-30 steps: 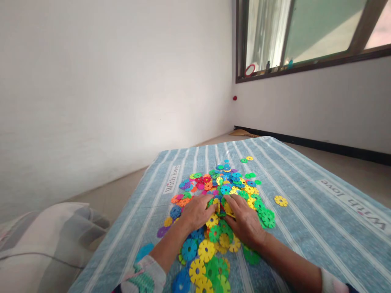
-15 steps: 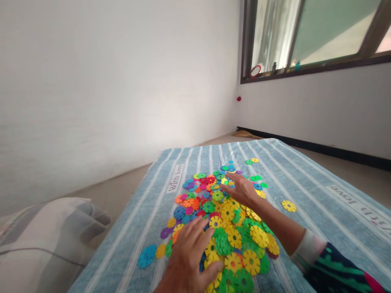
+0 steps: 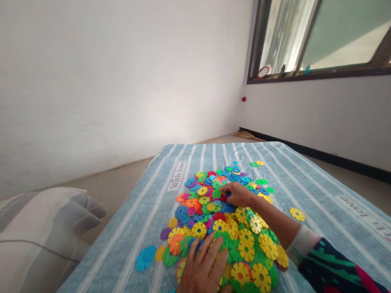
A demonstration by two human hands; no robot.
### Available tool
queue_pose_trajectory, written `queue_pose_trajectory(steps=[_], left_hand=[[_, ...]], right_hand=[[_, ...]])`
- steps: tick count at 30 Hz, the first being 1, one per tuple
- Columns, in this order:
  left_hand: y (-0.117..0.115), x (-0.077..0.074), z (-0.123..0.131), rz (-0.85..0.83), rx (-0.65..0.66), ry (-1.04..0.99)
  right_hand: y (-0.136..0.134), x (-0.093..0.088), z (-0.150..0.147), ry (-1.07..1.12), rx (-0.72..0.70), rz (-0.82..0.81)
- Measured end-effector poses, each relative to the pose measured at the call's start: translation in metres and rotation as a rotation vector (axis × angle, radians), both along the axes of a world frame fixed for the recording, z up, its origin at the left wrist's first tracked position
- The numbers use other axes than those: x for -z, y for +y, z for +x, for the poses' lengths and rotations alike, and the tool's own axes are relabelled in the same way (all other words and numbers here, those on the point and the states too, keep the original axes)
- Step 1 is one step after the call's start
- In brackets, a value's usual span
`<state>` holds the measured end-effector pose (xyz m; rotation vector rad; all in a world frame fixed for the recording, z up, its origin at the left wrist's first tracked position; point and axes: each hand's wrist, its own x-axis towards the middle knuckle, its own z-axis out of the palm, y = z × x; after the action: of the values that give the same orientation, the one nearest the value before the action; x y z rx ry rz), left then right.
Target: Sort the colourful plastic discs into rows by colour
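I'm standing right here and there's a big loose pile of flat, notched, flower-shaped plastic discs in mixed bright colours (image 3: 219, 225), running from the centre of the frame down to the bottom edge. It's all on a blue-grey cloth with white stripes (image 3: 122, 228). The left hand (image 3: 205, 262) is at bottom centre, palm down over the near end of the pile, fingers flat and a bit spread, no grip that I can see. The right hand (image 3: 240, 194) is just right of centre, at the far part of the pile, fingers bunched narrow right beside a green disc (image 3: 216, 193). Can't tell if anything's pinched in there tbh.

Looks to me like the step in hand is picking through the pile, right hand on the fiddly bit. I'd say the next move calls for a light fingertip grip, since overlapping discs could slide.

Containers: can't spot any, the discs just lie on the cloth. One lone yellow disc (image 3: 297, 214) sits off to the right, some overlapping light-blue discs (image 3: 146, 258) lower left.
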<state>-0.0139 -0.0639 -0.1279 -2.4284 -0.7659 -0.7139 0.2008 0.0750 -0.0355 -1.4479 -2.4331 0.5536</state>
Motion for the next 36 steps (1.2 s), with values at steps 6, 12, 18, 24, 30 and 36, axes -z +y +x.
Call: queue_pose_trajectory(steps=[6, 12, 18, 24, 30, 36], left_hand=[[-0.001, 0.019, 0.004, -0.024, -0.008, -0.11], [0.001, 0.022, 0.006, 0.023, 0.0, -0.176], [-0.002, 0.019, 0.009, -0.003, -0.015, -0.201], [-0.002, 0.033, 0.014, -0.01, -0.047, -0.286], [-0.008, 0.021, 0.005, -0.072, -0.064, -0.192], [-0.004, 0.016, 0.002, -0.049, -0.048, -0.172]], right_hand=[[0.012, -0.014, 0.016, -0.002, 0.001, -0.038], [0.033, -0.006, -0.035, -0.074, 0.071, 0.076], [0.012, -0.003, -0.059, -0.147, -0.046, 0.067], [-0.019, -0.02, -0.028, -0.159, -0.251, -0.001], [-0.049, -0.037, 0.007, -0.078, -0.399, -0.089], [-0.033, -0.029, -0.013, -0.11, -0.114, 0.097]])
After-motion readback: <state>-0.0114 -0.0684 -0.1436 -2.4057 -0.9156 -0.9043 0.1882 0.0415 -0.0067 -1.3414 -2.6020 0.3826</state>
